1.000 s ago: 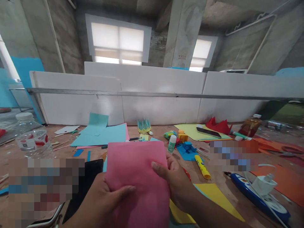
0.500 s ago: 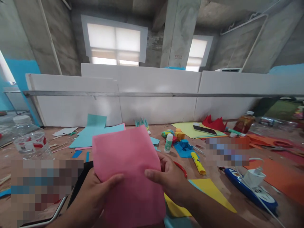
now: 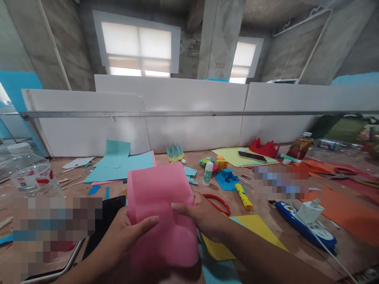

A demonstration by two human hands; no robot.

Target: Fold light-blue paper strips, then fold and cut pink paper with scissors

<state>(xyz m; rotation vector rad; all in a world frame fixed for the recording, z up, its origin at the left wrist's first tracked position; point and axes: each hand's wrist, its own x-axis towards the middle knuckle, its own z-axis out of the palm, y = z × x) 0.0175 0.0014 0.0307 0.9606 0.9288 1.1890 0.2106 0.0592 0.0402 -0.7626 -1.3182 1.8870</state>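
Observation:
A pink sheet of paper (image 3: 162, 185), bent over and seemingly doubled, is held up in front of me between both hands. My left hand (image 3: 126, 227) grips its left edge, thumb lying on the near face and the other fingers hidden behind. On the right edge my right hand (image 3: 204, 215) holds it the same way, its thumb higher on the paper. Red-handled scissors (image 3: 222, 205) lie just beyond my right hand, their blades hidden. Under my right forearm are yellow paper (image 3: 257, 232) and light blue paper (image 3: 219, 268).
A glue stick (image 3: 207, 173), a yellow tube (image 3: 244, 196) and blue paper pieces lie ahead. A blue power strip (image 3: 304, 227) with a white charger is at right. A water bottle (image 3: 29, 173) stands at left, near a tablet's edge (image 3: 56, 274). White panels (image 3: 192, 134) border the table's back.
The pink paper and both hands sit slightly lower. Its top edge has come down, uncovering a small blue-and-yellow paper piece behind and more of the red scissor handles.

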